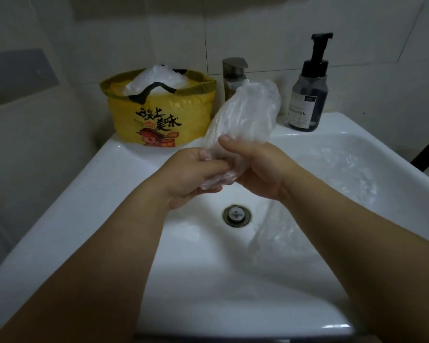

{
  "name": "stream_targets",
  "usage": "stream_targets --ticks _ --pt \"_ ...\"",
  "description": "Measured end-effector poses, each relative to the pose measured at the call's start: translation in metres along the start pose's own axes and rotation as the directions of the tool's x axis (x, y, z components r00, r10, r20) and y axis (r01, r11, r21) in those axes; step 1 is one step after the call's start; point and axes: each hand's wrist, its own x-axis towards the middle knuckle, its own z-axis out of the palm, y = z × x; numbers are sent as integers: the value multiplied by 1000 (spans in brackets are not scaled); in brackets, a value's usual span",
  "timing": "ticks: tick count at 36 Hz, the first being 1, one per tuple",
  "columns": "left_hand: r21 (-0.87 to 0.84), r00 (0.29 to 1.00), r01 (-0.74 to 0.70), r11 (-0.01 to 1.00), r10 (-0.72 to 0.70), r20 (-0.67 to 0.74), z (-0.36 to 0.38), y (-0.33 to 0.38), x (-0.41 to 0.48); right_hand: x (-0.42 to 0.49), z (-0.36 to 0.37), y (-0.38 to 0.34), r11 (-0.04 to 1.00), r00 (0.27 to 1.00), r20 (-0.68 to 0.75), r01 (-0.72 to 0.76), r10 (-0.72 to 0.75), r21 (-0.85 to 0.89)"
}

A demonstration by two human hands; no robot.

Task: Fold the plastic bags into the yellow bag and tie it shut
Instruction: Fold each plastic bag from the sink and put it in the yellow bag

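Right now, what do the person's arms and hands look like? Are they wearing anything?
The left arm and right arm are bare, with no sleeves in view. The left hand and right hand wear no gloves. I can see no watch, bracelet or ring on them, though some fingers are partly hidden.

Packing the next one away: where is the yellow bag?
In the head view, the yellow bag stands on the back-left rim of the sink, just left of the faucet.
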Motion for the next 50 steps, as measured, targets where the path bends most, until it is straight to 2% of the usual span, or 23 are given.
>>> stream_targets --ticks 3,6,10,15,18,20,22,26,28,30,32,35,38,41,43,45,48,50 --pt "-53 1000 -29 998 30 7 2 -1 0 -2 4 5 991 992 80 -90 98 -95" --pt "-11 999 -16 1000 17 40 3 -3 -2 -3 5 8 971 973 106 -188 204 -146" --pt "44 996 31 999 -35 87 5 -3 -7 -2 2 -8 991 986 104 -133 128 36" --pt "114 986 103 988 -117 118 0 -2 -9 -10 -24 -37 973 996 -87 34 -14 230" --pt "151 982 114 982 -135 131 -2 -4 -7 -12 -28 -38 975 990 -142 38 -7 218" --pt "145 973 123 982 -148 178 -4 -4 -8 -11 -25 -36 981 996 -91 15 3 194" --pt "64 968 122 991 -133 212 -4 -1 -8 -10 -23 -34 992 999 -25 -19 23 128" --pt "-143 989 36 989 -14 149 -5 5 -6 -9 -14 -26 990 982 134 -132 136 -42" --pt "-126 993 -3 992 17 116 -4 4 -3 -9 -9 -22 982 969 178 -152 171 -113" --pt "-102 999 -36 994 38 20 -5 1 0 -8 -7 -19 980 978 124 -150 166 -131" --pt "-152 995 -70 986 57 -87 -7 0 3 -7 -7 -19 987 992 24 -121 124 -103" --pt "-199 988 -94 975 67 -142 -11 1 5 -4 -10 -20 997 989 -147 -45 35 -65" --pt "-228 987 -67 971 31 -157 -14 1 7 -5 -10 -22 998 981 -192 -13 0 -64" --pt "-314 999 -21 949 6 -49 -16 3 6 -6 -7 -20 997 987 -159 -24 11 -78" --pt "-301 999 33 953 -25 29 -15 4 4 -7 -3 -18 995 991 -129 -33 21 -93" --pt "-263 997 76 962 -64 51 -14 0 6 -8 1 -17 995 995 -100 -25 16 -93" --pt "-307 987 134 942 -155 -44 -19 -2 10 -8 5 -18 997 995 -96 21 -29 -80" --pt "-425 956 191 885 -266 -126 -25 -2 11 -9 3 -19 965 993 -85 53 -77 -255"
